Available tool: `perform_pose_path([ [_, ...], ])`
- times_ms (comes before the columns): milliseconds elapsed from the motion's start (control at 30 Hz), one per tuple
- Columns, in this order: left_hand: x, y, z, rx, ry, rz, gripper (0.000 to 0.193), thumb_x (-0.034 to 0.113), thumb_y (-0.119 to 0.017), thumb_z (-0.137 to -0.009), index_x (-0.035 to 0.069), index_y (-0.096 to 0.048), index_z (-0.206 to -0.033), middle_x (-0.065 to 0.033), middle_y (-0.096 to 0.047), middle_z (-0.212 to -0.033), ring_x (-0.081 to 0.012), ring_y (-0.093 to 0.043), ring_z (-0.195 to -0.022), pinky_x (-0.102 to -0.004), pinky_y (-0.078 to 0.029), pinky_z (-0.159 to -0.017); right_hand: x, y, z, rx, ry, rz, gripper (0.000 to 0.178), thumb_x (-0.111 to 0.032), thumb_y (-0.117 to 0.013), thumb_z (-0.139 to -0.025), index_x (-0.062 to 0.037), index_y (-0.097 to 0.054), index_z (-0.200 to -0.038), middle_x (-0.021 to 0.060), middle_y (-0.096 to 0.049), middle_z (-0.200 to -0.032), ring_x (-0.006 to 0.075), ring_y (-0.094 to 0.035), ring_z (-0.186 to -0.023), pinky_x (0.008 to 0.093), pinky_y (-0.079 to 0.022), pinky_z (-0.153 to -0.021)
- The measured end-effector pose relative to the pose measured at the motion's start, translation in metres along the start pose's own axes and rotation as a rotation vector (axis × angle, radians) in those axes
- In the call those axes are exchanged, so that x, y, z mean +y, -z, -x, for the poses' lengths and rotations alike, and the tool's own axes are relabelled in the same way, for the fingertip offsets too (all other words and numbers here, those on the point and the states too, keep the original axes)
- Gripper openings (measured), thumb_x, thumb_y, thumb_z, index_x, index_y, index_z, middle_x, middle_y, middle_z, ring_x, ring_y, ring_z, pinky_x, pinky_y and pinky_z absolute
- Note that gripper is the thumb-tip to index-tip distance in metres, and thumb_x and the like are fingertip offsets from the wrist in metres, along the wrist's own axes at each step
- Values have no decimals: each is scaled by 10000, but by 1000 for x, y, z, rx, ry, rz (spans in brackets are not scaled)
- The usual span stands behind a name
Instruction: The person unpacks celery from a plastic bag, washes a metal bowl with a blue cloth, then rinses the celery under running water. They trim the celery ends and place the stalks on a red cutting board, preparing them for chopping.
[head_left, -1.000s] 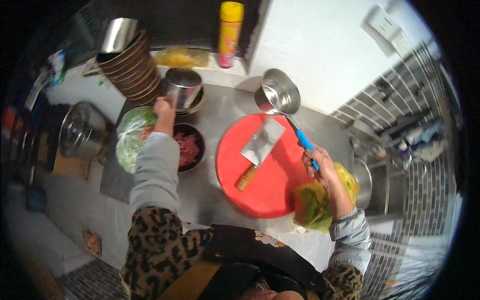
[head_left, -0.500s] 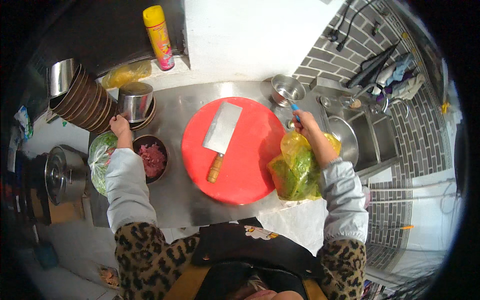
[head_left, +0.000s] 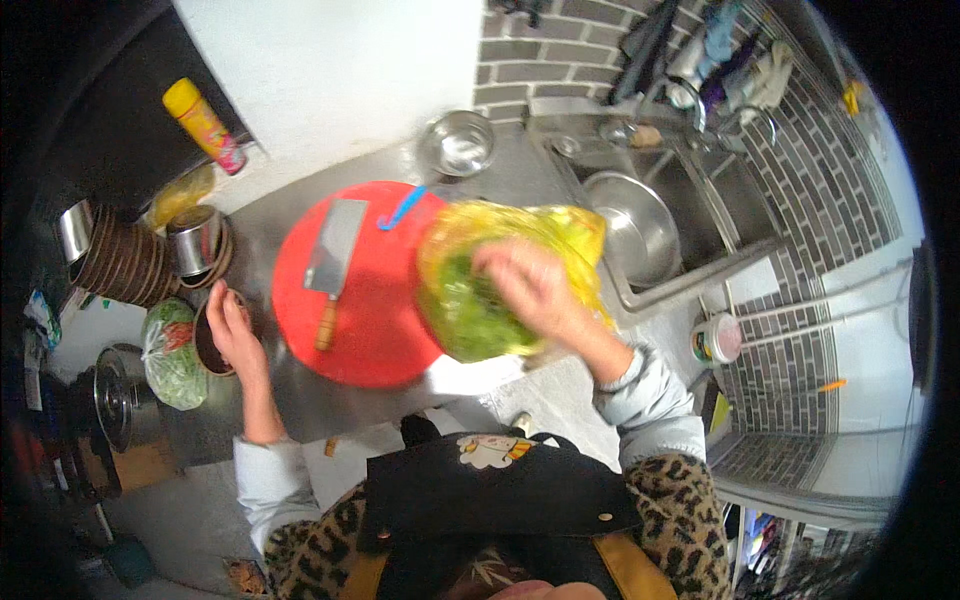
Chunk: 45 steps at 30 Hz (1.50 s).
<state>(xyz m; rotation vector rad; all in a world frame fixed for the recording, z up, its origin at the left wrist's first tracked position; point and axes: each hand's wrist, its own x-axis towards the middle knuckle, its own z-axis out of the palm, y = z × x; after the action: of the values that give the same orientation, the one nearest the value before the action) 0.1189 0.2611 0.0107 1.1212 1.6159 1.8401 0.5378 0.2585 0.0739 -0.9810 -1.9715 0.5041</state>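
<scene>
My right hand (head_left: 530, 285), smeared by motion, is over a yellow plastic bag of leafy greens (head_left: 465, 305); its finger grip is unclear. The bag overlaps the right side of a round red cutting board (head_left: 375, 345). On the board lie a cleaver (head_left: 336, 245) with a wooden handle and a small blue tool with a hooked end (head_left: 402, 208). My left hand (head_left: 235, 335) is open, fingers stretched out, over a dark bowl (head_left: 208, 345) that it partly covers. Beside the bowl is a clear bag of green and red vegetables (head_left: 172, 355).
Brown-rimmed stacked pots (head_left: 120, 255) and a metal pot (head_left: 193, 240) stand at the left. A steel bowl (head_left: 460, 145) sits at the back, near a sink (head_left: 625, 295) holding a large basin (head_left: 640, 225). A yellow spray can (head_left: 205, 125) stands on the ledge.
My right hand has let go of the blue tool, now on the board, and moved to the yellow bag. My left hand has left the pots for the bowl. The view has turned rightward.
</scene>
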Motion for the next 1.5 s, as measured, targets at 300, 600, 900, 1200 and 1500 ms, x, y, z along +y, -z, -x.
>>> perform_pose_path([
  [300, 90, -183, 239, -254, -688, -241, 306, -30, -503, -820, -8, -553, -1122, -173, -548, -1213, -304, -514, -1151, -406, -403, -977, 46, 83, 224, -148, -341, -94, 155, -142, -609, -865, -69, -668, -987, 104, -680, -811, 241, -669, -699, 330, -520, -608],
  [600, 103, -342, 372, -1212, -356, -88, 323, 80, -636, -802, 40, -582, -1118, -153, -577, -1180, -310, -571, -1075, -359, -462, -889, 121, 132, 282, 40, -656, -195, 152, -90, -602, -867, -44, -667, -997, 128, -686, -838, 231, -686, -750, 328, -525, -642],
  [900, 34, -467, 387, -1210, 284, 202, 290, 96, -586, -876, 49, -577, -1162, -51, -611, -1058, -106, -575, -928, -251, -493, -721, 234, 228, 251, 177, -718, 23, 144, -113, -587, -878, -32, -671, -962, 130, -661, -825, 230, -658, -723, 314, -506, -640],
  [1200, 6, -505, 347, -1022, 588, 256, 198, 76, -559, -894, 37, -600, -1084, -48, -655, -962, -94, -592, -837, -220, -461, -703, 394, 242, 156, -386, -711, 518, 210, -105, -565, -840, -64, -636, -1033, 130, -617, -1031, 317, -585, -992, 407, -486, -808],
  [1500, 8, -500, 338, -912, 534, 120, 156, 14, -543, -903, 19, -615, -1042, -44, -637, -965, -68, -554, -818, -209, -442, -697, 568, 162, 143, -785, -485, 818, 418, -103, -541, -822, -136, -541, -1239, 87, -567, -1200, 312, -509, -1136, 456, -440, -895],
])
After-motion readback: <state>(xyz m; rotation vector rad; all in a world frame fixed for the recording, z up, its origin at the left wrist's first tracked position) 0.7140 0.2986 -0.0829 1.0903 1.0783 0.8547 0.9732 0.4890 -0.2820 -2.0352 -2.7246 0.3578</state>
